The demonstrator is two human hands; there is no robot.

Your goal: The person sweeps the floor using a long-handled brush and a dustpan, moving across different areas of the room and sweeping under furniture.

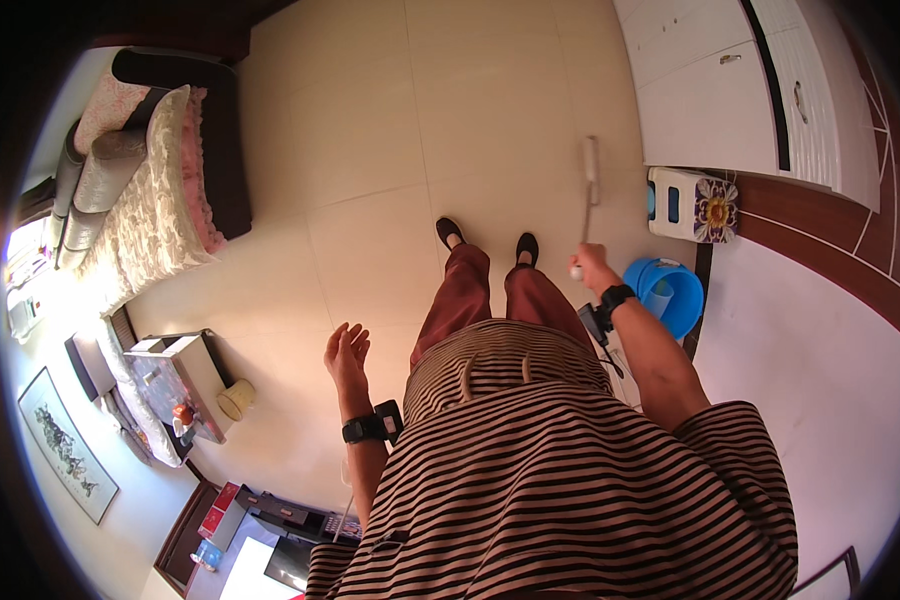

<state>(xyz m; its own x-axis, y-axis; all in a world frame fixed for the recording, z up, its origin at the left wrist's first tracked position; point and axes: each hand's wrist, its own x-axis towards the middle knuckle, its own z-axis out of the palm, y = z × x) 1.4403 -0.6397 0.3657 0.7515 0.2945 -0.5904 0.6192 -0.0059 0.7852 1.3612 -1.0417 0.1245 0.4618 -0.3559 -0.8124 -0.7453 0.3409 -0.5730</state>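
Observation:
My right hand is closed around the pale end of a thin-handled tool with a white, roller-like head, blurred. The tool points away from me, over or on the tiled floor; whether it touches the tiles I cannot tell. At my left side, my left hand holds nothing, its fingers slightly curled and apart. Nearest my right forearm are blue buckets, nested or close together, with a light blue scoop or cup inside.
A white stool with a flower-patterned side stands by the wall, beside white cabinets. To the left are a cushioned sofa, a low table and a yellowish waste bin. A desk stands at the lower left.

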